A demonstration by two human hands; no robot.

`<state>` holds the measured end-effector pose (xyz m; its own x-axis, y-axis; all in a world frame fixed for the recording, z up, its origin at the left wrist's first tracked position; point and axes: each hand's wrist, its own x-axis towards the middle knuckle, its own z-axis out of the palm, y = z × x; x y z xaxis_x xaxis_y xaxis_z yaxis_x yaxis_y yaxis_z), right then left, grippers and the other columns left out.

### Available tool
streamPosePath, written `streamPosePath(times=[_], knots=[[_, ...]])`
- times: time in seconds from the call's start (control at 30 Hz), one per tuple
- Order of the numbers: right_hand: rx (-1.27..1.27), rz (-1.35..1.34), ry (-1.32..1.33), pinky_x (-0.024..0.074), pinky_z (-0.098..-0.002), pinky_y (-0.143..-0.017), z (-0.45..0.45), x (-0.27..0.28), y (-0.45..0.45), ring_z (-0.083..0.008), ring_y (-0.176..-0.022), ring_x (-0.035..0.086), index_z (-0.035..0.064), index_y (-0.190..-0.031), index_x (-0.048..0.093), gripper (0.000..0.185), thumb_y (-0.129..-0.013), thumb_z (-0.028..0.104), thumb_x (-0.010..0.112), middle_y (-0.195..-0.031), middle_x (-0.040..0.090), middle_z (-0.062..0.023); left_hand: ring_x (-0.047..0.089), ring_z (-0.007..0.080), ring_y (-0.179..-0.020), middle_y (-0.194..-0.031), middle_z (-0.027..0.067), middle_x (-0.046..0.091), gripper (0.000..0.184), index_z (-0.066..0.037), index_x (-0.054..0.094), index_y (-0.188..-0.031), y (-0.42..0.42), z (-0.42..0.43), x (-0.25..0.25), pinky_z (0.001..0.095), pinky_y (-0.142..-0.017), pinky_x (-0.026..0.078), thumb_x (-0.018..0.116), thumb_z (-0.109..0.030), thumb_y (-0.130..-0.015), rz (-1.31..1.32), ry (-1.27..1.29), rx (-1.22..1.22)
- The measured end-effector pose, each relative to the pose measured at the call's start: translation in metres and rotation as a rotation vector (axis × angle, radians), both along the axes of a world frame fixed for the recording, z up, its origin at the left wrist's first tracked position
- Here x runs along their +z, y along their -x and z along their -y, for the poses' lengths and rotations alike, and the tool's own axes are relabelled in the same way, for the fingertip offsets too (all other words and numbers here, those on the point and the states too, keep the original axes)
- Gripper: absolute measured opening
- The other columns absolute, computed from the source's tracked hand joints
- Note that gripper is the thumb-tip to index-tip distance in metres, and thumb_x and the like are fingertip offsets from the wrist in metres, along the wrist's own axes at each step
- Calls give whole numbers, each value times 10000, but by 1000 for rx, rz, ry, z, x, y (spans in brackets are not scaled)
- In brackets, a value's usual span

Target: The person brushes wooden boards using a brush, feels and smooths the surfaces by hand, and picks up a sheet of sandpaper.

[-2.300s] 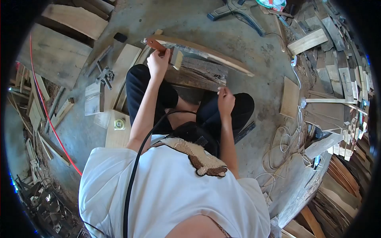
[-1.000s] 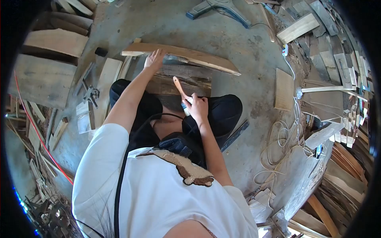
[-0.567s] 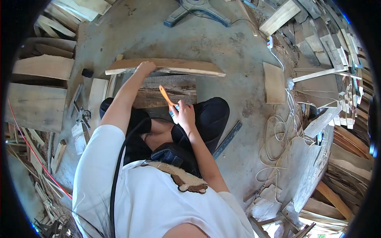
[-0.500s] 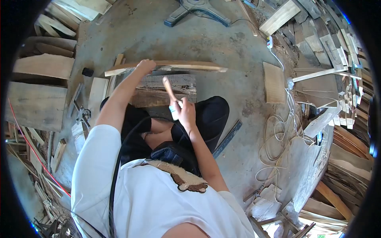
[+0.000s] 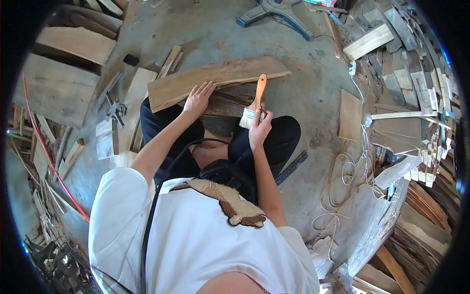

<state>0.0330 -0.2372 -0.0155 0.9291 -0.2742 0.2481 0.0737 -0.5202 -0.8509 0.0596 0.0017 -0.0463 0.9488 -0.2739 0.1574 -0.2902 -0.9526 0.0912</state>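
A long wooden board (image 5: 225, 73) lies tilted across a darker wooden block (image 5: 230, 104) in front of my crossed legs. My left hand (image 5: 198, 99) rests on the board's near edge, fingers stretched out over its face. In my right hand (image 5: 259, 128) is a paintbrush (image 5: 257, 95), gripped near its metal band. Its orange handle points away from me and its pale bristles point back toward my knee. The brush is close to the board's right part; whether they touch I cannot tell.
Wood strips (image 5: 169, 63) and a metal clamp-like tool (image 5: 116, 110) lie on the floor at left. A dark ruler (image 5: 292, 167) is by my right knee. Coiled pale cable (image 5: 338, 181) and stacked scrap wood (image 5: 411, 73) are at right. A blue-grey stand base (image 5: 274, 14) is ahead.
The board, earlier held on edge by my left hand, now leans flatter with its broad face showing. My left hand has opened onto it. The paintbrush has moved right. The view has shifted.
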Motion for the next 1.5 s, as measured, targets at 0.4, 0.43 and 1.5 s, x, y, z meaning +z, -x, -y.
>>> streamPosePath(times=[0.4, 0.43, 1.5], knots=[[50, -63, -20, 442, -439, -600, 1, -2, 4, -392, -706, 592, -5, -898, 467, 287, -885, 276, 526, -741, 589, -219, 467, 291, -1085, -1212, 129, 454, 470, -25, 414, -1242, -57, 7, -24, 361, -814, 467, 507, -134, -794, -4, -353, 39], [41, -55, -26, 443, -438, -600, 1, -2, 3, -392, -708, 593, -6, -898, 466, 289, -887, 278, 523, -742, 589, -220, 465, 306, -1104, -1239, 145, 440, 478, -21, 396, -1254, -53, 0, -33, 372, -829, 469, 504, -124, -800, 100, -384, 7], [-194, 70, -355, 437, -356, -698, 11, -5, 8, -252, -754, 564, -22, -954, 484, 399, -919, 374, 452, -834, 585, -164, 608, 244, -962, -1210, 99, 538, 588, -25, 388, -1281, 24, -47, 101, 322, -671, 535, 563, -172, -739, -122, -234, -537]])
